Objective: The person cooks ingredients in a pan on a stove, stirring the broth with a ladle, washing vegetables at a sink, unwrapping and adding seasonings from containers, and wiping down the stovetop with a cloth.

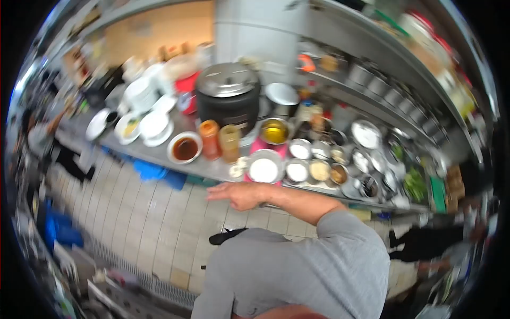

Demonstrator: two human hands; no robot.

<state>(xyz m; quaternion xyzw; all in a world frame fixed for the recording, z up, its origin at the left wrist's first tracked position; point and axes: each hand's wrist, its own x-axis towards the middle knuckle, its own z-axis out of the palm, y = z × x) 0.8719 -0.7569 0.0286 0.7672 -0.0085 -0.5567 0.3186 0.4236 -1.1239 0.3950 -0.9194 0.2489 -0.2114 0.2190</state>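
Observation:
My right hand (236, 195) reaches across from the right, just off the front edge of the steel counter (212, 171). Its fingers point left, some stretched out, and nothing shows in them. A bowl of white contents (264, 169) stands on the counter just above the wrist, beside small white pieces (237, 170). Orange (210, 140) and yellowish (230, 143) bottles stand behind, with a bowl of dark sauce (185, 148) to their left. My left hand is out of view; only the grey sleeve on that side shows.
A large black cooker (228, 98) stands at the back, beside a pot of yellow liquid (274, 131). Several ingredient containers line the right counter below a shelf (366, 95). White plates (155, 127) are at left. Another person (45, 141) stands far left; dark-clothed legs (430, 242) show at right.

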